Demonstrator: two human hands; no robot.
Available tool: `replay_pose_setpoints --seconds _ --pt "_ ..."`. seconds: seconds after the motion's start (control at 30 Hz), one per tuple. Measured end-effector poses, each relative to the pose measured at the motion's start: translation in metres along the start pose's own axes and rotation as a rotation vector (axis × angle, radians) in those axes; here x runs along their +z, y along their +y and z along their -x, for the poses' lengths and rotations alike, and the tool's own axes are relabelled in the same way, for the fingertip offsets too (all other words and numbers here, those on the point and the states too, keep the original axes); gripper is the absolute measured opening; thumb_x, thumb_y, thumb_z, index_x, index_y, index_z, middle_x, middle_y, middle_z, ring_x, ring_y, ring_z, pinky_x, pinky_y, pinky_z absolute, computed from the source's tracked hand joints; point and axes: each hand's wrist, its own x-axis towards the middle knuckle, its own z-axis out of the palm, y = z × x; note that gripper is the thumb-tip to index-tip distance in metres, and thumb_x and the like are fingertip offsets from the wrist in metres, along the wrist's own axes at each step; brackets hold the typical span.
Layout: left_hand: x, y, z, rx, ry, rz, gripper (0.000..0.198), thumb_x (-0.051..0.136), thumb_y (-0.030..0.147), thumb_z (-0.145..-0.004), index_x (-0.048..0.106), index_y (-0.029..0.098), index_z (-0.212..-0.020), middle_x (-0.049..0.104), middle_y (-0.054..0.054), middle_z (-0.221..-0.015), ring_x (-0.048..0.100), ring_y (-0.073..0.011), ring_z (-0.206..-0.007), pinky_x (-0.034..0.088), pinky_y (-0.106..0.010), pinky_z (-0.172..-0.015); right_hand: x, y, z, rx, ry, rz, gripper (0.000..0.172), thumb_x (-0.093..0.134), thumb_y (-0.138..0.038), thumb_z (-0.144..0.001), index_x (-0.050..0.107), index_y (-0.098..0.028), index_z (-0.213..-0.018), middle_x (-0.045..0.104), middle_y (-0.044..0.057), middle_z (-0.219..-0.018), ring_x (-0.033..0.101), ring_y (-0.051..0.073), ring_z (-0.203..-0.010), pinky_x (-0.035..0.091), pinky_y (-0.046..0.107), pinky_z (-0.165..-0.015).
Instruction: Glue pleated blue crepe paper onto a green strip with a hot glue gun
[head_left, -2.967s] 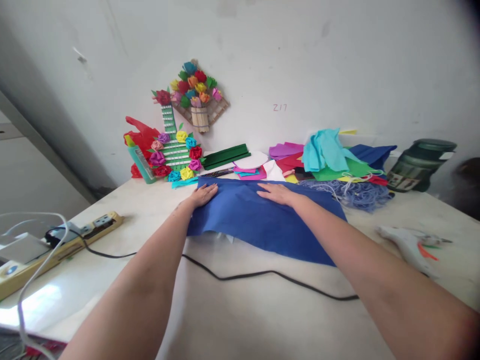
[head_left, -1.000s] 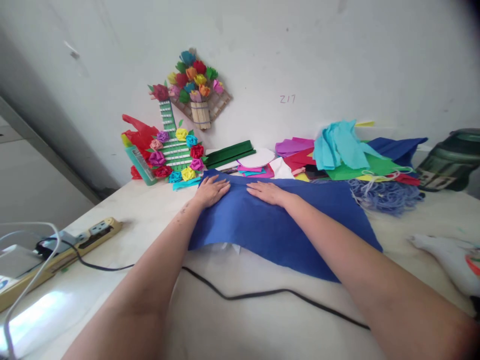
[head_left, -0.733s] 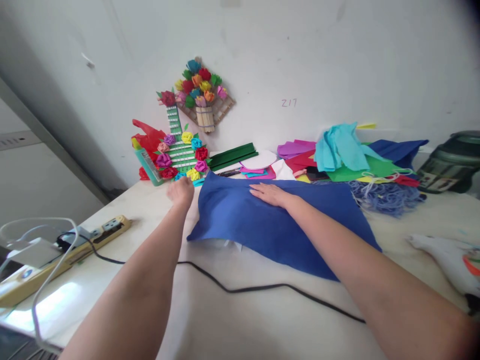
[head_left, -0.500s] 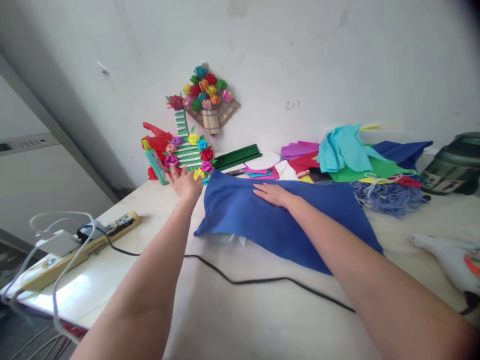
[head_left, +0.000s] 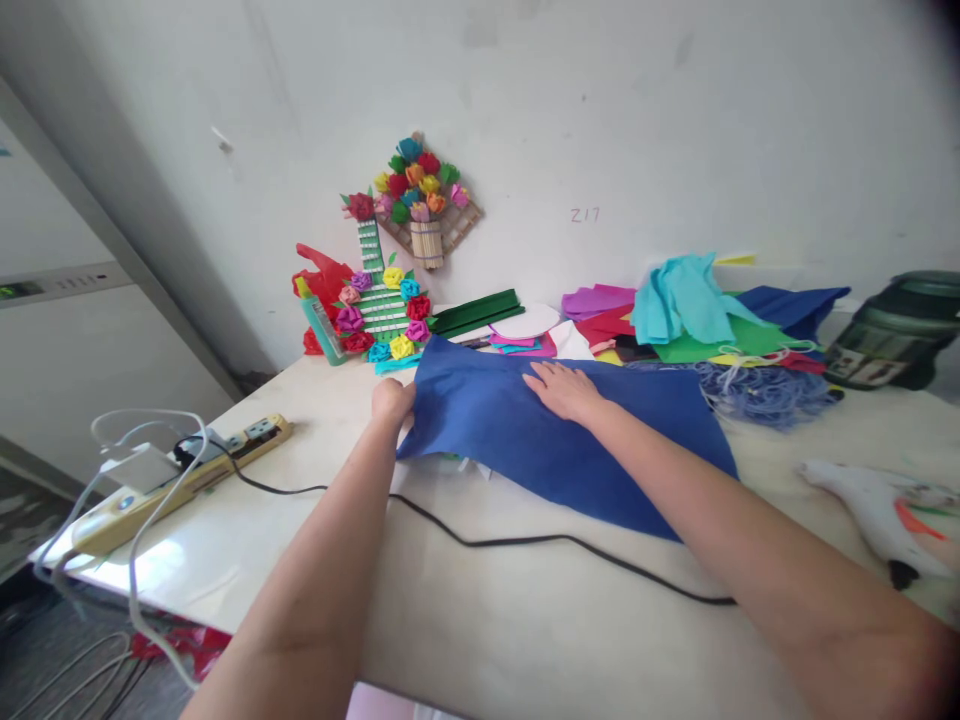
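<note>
A sheet of blue cloth (head_left: 517,430) lies across the table, its near-left part raised over something white that peeks out below its front edge. At its left edge my left hand (head_left: 394,402) is closed, with the fingertips partly hidden at the cloth. My right hand (head_left: 566,392) rests flat on top of the cloth near its far edge, fingers stretched out.
A power strip (head_left: 187,485) with white plugs stands left, and a black cord (head_left: 517,541) crosses in front. A glue gun (head_left: 870,510) lies right. Behind are a glue bottle (head_left: 321,322), flower crafts (head_left: 382,310), coloured cloth pieces (head_left: 682,305) and a dark jar (head_left: 892,330).
My left hand has come down from beside the paper flowers and closed at the cloth's left edge. My right hand stays flat on the cloth. The view has shifted slightly.
</note>
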Motion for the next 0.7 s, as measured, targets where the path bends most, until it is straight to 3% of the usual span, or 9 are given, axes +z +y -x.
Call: replay_pose_setpoints --seconds 0.1,0.2,0.33,0.47,0.7 --pt "0.005 0.004 0.000 -0.070 -0.094 0.045 0.037 0.046 0.043 -0.079 0.061 0.010 -0.077 0.063 -0.011 -0.066 0.062 -0.0205 -0.063 0.046 -0.027 -0.055 0.005 0.007 0.009 0.008 -0.046 0.002 0.067 0.008 -0.058 -0.087 0.029 -0.021 -0.139 0.031 0.007 -0.143 0.029 0.026 -0.130 0.022 0.046 -0.103" --pt "0.003 0.009 0.007 -0.064 -0.131 0.048 0.036 0.049 0.045 -0.077 0.060 0.011 -0.077 0.062 -0.010 -0.063 0.062 -0.0213 -0.063 0.046 -0.028 -0.056 0.007 0.009 0.014 -0.040 -0.058 -0.005 0.065 0.009 -0.056 -0.088 0.029 -0.021 -0.139 0.032 0.006 -0.143 0.028 0.024 -0.130 0.021 0.043 -0.105" --pt "-0.003 0.012 0.020 -0.003 0.005 -0.016 0.030 0.043 0.041 -0.080 0.062 0.018 -0.084 0.066 -0.012 -0.088 0.061 -0.0279 -0.089 0.047 -0.036 -0.073 0.005 0.007 0.013 -0.067 -0.077 -0.030 0.066 0.009 -0.057 -0.087 0.027 -0.022 -0.140 0.031 0.005 -0.143 0.028 0.024 -0.131 0.020 0.043 -0.105" --pt "-0.001 0.012 0.026 0.086 0.154 -0.102 0.041 0.031 0.043 -0.086 0.061 0.019 -0.099 0.062 -0.018 -0.104 0.057 -0.0328 -0.098 0.045 -0.044 -0.075 0.005 0.004 0.010 -0.139 -0.073 -0.039 0.069 0.006 -0.059 -0.087 0.026 -0.021 -0.140 0.030 0.004 -0.144 0.027 0.023 -0.131 0.019 0.039 -0.106" --pt "0.002 0.002 0.023 0.187 0.109 -0.264 0.047 0.029 0.044 -0.087 0.059 0.015 -0.108 0.063 -0.020 -0.096 0.058 -0.0366 -0.094 0.043 -0.046 -0.074 0.002 0.004 0.011 -0.148 -0.088 -0.044 0.069 0.005 -0.057 -0.087 0.028 -0.019 -0.140 0.030 0.003 -0.144 0.028 0.021 -0.131 0.019 0.036 -0.106"
